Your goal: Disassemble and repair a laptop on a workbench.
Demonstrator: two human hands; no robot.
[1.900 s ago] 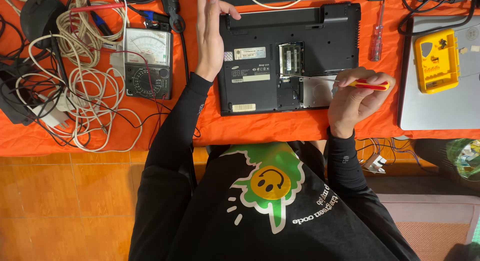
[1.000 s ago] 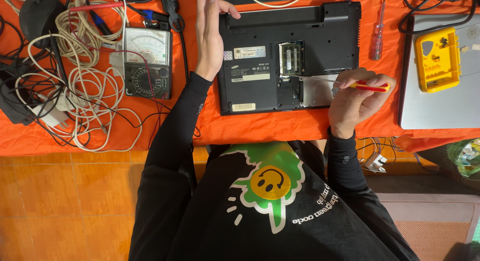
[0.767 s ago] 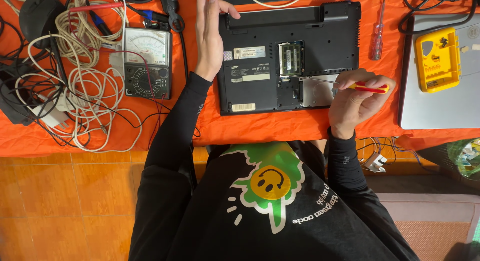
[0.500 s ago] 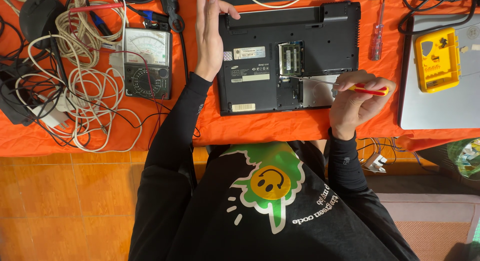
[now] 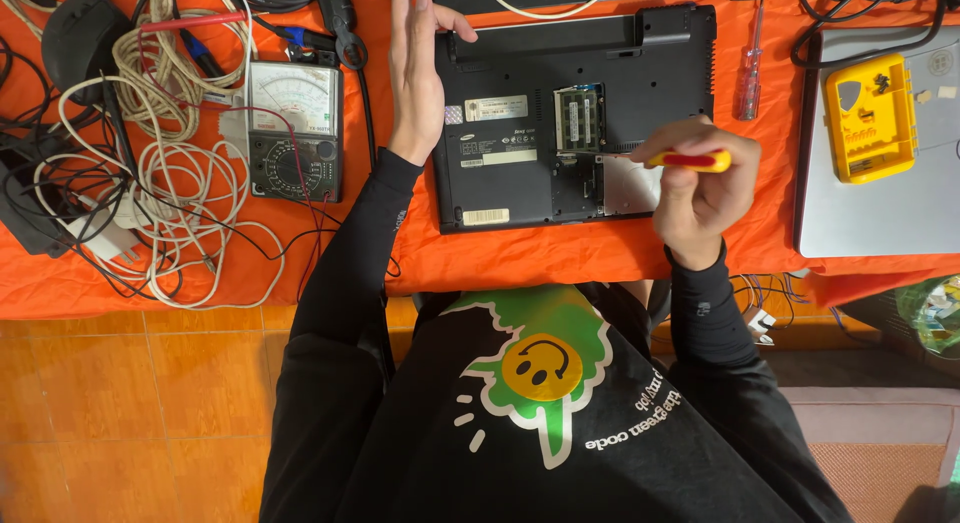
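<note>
The right hand (image 5: pixel 700 183) grips a red-and-yellow screwdriver (image 5: pixel 690 161), fingers curled tight round its handle, the tip aimed at nine o'clock into the laptop (image 5: pixel 575 113), which lies base-up on the orange cloth (image 5: pixel 560 253). The left hand (image 5: pixel 418 68) stands on edge against the laptop's nine o'clock side, fingers straight and pressed together. A multimeter (image 5: pixel 295 131) sits just beyond at nine o'clock.

Left hand (image 5: pixel 417 73) flat, fingers straight; right hand (image 5: pixel 700 188) in closed grip.
</note>
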